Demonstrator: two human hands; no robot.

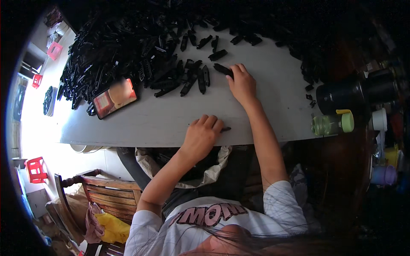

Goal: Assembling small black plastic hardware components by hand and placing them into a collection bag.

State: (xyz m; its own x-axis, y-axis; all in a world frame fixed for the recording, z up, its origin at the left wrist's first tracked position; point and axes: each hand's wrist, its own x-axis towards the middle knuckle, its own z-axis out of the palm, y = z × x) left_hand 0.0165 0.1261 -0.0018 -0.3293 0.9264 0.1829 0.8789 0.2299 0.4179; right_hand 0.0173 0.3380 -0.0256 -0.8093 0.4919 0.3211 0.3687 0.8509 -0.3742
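At frame centre, a small black part (225,129) is pinched at the bench (273,111) edge by the curled left hand (201,137). Higher up, another black piece (223,69) is gripped by the right hand (241,83), beside the black pile (124,47). A green-capped bottle (332,123) lies at right.

A small black plastic piece (225,129) is poking out flat from under the left hand (200,138); another long black piece (223,69) is lying under the right hand's (242,83) fingertips.
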